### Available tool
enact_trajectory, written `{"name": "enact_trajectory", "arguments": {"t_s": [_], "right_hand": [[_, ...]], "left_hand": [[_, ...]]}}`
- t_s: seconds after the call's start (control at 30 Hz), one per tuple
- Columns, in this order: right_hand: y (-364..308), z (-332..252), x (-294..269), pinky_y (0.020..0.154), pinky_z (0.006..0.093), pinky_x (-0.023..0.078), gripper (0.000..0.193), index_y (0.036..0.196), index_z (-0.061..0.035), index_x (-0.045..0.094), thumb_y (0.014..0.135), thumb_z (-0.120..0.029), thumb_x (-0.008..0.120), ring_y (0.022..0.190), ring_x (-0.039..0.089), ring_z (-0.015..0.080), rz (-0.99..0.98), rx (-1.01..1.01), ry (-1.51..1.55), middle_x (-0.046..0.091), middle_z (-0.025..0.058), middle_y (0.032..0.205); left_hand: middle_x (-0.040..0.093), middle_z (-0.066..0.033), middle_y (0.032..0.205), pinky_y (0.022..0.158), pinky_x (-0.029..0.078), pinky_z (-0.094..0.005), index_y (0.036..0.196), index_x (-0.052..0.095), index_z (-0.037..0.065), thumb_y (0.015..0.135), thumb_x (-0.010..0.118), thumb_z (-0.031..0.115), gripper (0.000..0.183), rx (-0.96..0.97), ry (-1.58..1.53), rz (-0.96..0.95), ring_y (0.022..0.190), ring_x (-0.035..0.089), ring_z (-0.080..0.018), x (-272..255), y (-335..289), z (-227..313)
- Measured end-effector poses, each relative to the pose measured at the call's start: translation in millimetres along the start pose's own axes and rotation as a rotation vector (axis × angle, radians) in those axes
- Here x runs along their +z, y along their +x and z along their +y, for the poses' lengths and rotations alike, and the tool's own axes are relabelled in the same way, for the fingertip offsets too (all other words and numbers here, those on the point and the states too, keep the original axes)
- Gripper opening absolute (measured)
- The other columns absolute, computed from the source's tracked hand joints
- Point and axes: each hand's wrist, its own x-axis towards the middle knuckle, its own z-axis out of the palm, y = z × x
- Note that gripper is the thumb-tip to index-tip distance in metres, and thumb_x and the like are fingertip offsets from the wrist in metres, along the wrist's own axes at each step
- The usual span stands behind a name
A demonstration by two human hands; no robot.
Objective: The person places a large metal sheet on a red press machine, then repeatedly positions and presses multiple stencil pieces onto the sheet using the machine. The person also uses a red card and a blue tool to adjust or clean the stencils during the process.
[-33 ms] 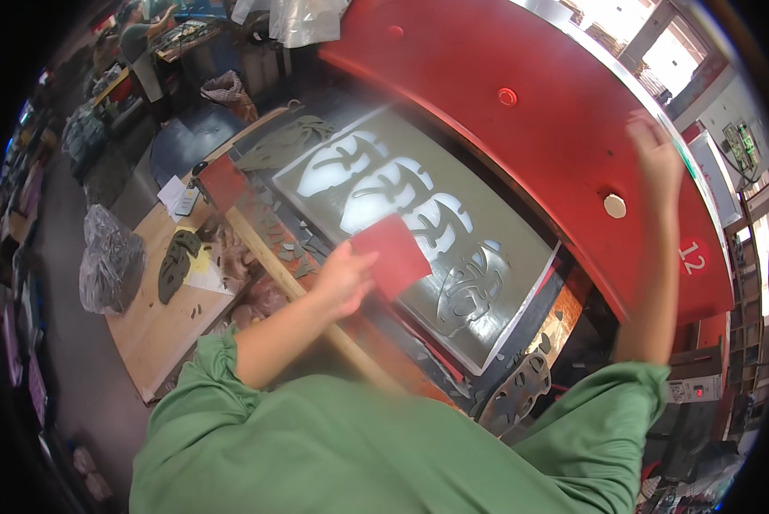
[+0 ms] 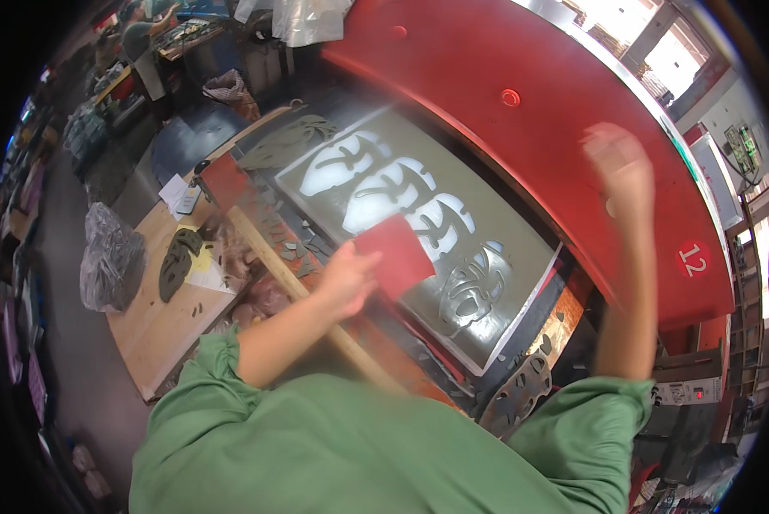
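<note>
My left hand is closed on the near left edge of a flat red square sheet, thumb on top. The square is held above a grey-green sheet with several curved shapes cut through it, white showing in the holes. Toward its near right end lies a shiny outlined piece, perhaps a cutting die. My right hand is raised in front of the red machine's panel, near a round pale knob that it partly hides. Its fingers are smeared by motion.
A wooden bar runs along the near side, with dark scraps beside it. At left, a wooden board bears a plastic bag and dark cut-outs. A cut-out plate lies near right. Another person stands far left.
My right hand has moved left and slightly down across the red panel, now covering part of the pale knob. My left hand and the red square have hardly moved.
</note>
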Motion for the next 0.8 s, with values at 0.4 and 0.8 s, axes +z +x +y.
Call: {"name": "enact_trajectory", "arguments": {"t_s": [0.4,0.8], "right_hand": [[-199,-51,224,0.059,0.0218,0.042,0.02,0.116,-0.0042,0.062,0.097,-0.01,0.058,0.073,0.058,0.0051,-0.04,1.04,0.901,0.066,-0.0015,0.093],[-247,-103,369,0.073,0.0285,0.051,0.017,0.115,-0.0151,0.06,0.098,-0.019,0.06,0.092,0.063,0.0124,0.806,1.269,1.199,0.068,-0.0026,0.107]], "left_hand": [[0.066,-0.0045,0.094,0.073,0.052,-0.0246,0.102,0.061,0.006,0.099,0.061,0.019,0.013,0.421,0.646,-0.126,0.08,0.061,-0.0097,-92,71,60],[0.071,-0.0182,0.102,0.079,0.051,-0.0333,0.122,0.056,-0.009,0.085,0.075,0.026,0.054,0.115,1.279,-0.156,0.09,0.067,-0.0233,-217,194,198]]}}
